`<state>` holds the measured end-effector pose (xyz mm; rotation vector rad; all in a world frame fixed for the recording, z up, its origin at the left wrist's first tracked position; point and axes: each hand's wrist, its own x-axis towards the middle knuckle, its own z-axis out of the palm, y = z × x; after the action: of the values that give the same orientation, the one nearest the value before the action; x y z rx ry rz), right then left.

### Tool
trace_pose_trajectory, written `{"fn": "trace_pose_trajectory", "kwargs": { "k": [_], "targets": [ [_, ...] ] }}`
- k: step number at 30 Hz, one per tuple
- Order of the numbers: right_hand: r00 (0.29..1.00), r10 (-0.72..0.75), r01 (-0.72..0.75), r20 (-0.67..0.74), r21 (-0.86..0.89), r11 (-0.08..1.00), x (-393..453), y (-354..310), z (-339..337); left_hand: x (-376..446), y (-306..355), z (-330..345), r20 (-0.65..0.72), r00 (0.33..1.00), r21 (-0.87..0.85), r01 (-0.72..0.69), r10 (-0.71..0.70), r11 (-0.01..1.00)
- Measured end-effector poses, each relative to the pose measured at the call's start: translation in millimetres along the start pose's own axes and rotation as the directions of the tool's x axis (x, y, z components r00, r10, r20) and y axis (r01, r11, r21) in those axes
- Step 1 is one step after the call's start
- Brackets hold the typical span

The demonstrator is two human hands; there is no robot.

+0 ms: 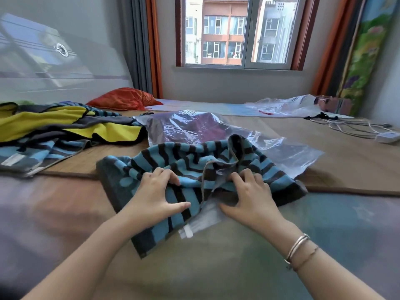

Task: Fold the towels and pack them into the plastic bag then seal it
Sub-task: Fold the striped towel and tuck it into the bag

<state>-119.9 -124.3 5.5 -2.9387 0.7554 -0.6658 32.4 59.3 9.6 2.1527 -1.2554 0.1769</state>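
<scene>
A blue towel with dark stripes (184,167) lies bunched on the bed in front of me. My left hand (158,193) rests on its left part, fingertips curled into the cloth. My right hand (249,195) grips a fold of the towel together with the mouth of a clear plastic bag (287,152). The bag stretches away behind the towel and holds something dark purple (194,126). Its white zip strip (194,228) pokes out below the towel, between my hands.
A heap of yellow, grey and blue striped towels (65,126) lies at the left. An orange cushion (125,99) sits at the back, with another clear bag (285,106) at the back right. White cables and a plug strip (368,131) lie at the far right.
</scene>
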Motion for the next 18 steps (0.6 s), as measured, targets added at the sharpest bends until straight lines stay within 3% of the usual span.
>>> {"fn": "trace_pose_trajectory", "kwargs": {
  "k": [2,4,7,10,14,18],
  "targets": [
    [0.999,-0.032,0.034,0.015,-0.102,0.994,-1,-2,-1,-13,-2,2,0.043,0.998,0.054,0.042,-0.044,0.998],
    [0.998,-0.043,0.041,-0.049,-0.05,0.998,-1,-5,-3,-20,-4,4,0.126,0.989,0.182,0.052,-0.075,0.982],
    [0.979,-0.026,0.065,-0.204,0.19,0.98,0,-11,-8,-27,-6,6,0.209,0.97,0.387,0.037,-0.126,0.921],
    [0.97,0.109,0.008,-0.219,0.472,0.882,3,-19,-14,-30,-7,7,0.204,0.967,0.445,0.044,-0.15,0.894],
    [0.972,0.189,-0.023,-0.138,0.748,0.664,7,-33,-21,-31,-4,6,0.132,0.985,0.358,0.061,-0.115,0.932],
    [0.989,0.132,-0.012,-0.074,0.832,0.554,8,-44,-17,-24,5,-7,-0.018,0.981,-0.038,0.192,-0.192,0.981]
  ]
}}
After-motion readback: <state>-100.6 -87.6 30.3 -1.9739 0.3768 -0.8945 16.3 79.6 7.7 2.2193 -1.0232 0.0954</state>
